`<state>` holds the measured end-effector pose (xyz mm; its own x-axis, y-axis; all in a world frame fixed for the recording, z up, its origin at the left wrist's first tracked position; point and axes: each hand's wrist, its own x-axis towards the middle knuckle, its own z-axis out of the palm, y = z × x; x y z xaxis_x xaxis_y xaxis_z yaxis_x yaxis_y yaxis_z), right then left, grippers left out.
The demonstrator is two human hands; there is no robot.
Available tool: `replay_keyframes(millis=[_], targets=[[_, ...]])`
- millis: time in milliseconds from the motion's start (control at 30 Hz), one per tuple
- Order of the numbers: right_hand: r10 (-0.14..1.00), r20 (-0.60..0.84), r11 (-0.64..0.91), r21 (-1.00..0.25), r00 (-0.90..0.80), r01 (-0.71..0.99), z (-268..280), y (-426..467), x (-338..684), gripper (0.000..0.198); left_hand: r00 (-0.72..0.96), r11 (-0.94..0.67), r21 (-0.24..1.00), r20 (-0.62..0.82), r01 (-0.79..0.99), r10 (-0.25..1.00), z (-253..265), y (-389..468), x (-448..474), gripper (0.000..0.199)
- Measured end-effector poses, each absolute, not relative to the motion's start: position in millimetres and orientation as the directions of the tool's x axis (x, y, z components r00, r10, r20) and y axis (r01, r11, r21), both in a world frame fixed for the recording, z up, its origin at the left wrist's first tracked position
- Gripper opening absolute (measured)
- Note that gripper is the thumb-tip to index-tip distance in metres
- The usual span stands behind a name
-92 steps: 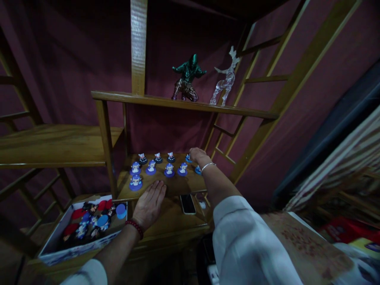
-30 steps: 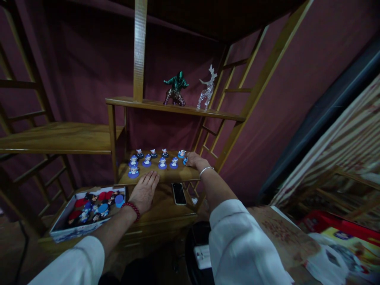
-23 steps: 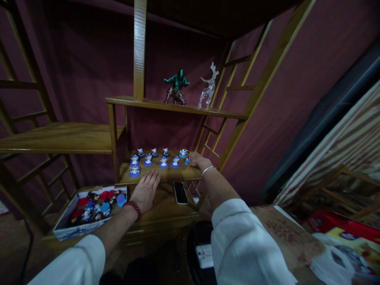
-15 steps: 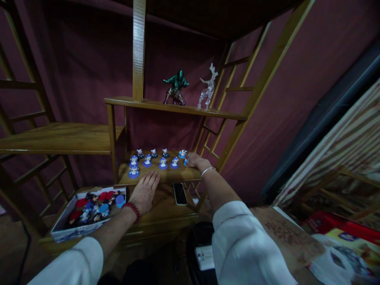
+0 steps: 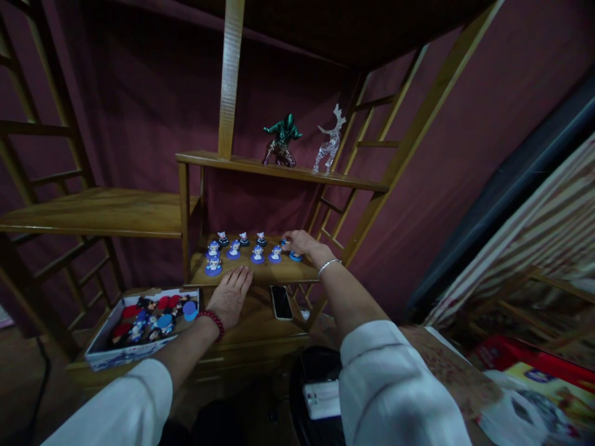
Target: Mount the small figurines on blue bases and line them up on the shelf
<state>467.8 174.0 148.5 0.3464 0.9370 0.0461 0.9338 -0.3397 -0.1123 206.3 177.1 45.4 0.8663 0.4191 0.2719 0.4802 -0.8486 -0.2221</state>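
My left hand (image 5: 232, 296) lies flat with fingers stretched out at the front edge of the low wooden shelf (image 5: 260, 272), holding nothing. Toward the back right of that shelf, my right hand (image 5: 301, 241) closes its fingers on a small blue figurine (image 5: 284, 242), mostly covered by them. Another blue-based figurine (image 5: 295, 256) stands just below this hand, partly hidden. Several purple-based figurines, among them a front one (image 5: 213, 266), stand to the left. Behind them is a row of dark-based figurines (image 5: 243, 239).
A box (image 5: 134, 354) of mixed figurines sits at lower left. A phone (image 5: 281, 302) lies below the shelf edge. On the upper shelf stand a green crouching statue (image 5: 282, 139) and a clear deer (image 5: 330, 145). A black stool (image 5: 300, 396) bears a white object.
My right hand has shifted slightly left over the back figurine, which was lying tipped and visible before. The front blue figurine now shows below the hand. My left hand stays flat.
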Motion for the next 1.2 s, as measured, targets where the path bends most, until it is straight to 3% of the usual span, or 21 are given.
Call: replay_keyframes(millis=[400,633,1200], targets=[[0.986,-0.002,-0.164,-0.132,0.165,0.978,156.3,186.2,416.7,0.053,0.882,-0.874,-0.175,0.232,0.453,0.410,51.6,177.5,202.4,0.080],[0.989,-0.057,-0.141,-0.032,0.140,0.989,151.1,200.2,395.4,0.057,0.879,-0.872,-0.172,0.231,0.459,0.417,52.6,177.0,202.4,0.077],[0.983,-0.106,-0.136,0.112,0.147,0.984,148.8,207.4,380.8,0.042,0.882,-0.867,-0.193,0.214,0.460,0.420,52.6,177.4,202.9,0.078]])
